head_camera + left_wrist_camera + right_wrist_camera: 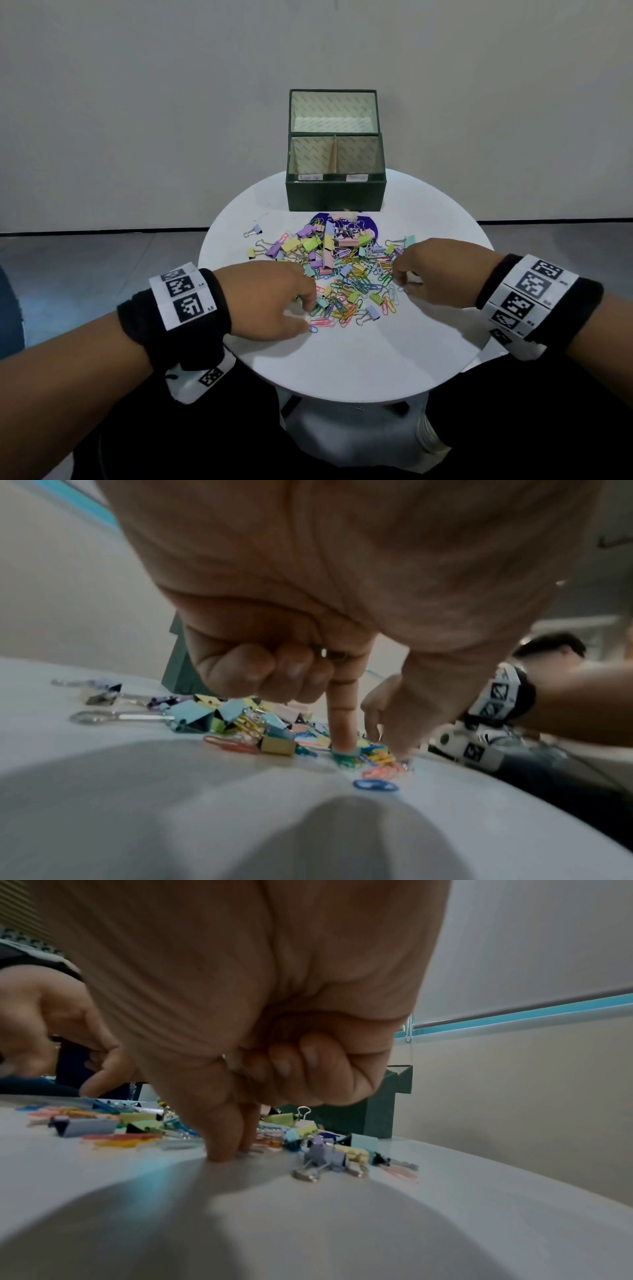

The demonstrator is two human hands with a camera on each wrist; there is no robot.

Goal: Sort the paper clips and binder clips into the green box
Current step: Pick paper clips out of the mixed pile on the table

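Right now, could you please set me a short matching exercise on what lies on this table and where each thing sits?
Things:
1. green box
2. blue paper clip
3. lone lilac binder clip
4. left hand

Places:
A. apart from the pile, on its far left
B. far edge of the table
C. near left edge of the pile, index finger down
D. by the left fingers, near edge of the pile

Pairs: 1-B, 2-D, 3-A, 4-C

Table [342,359]: round, white.
Green box [335,193]: far edge, three compartments, two labelled.
Clip pile [339,274]: mixed pastel colours, mid-table.
Left hand [267,301]: fingertips at pile's near-left edge.
Right hand [442,270]: fingers curled, pile's right edge.
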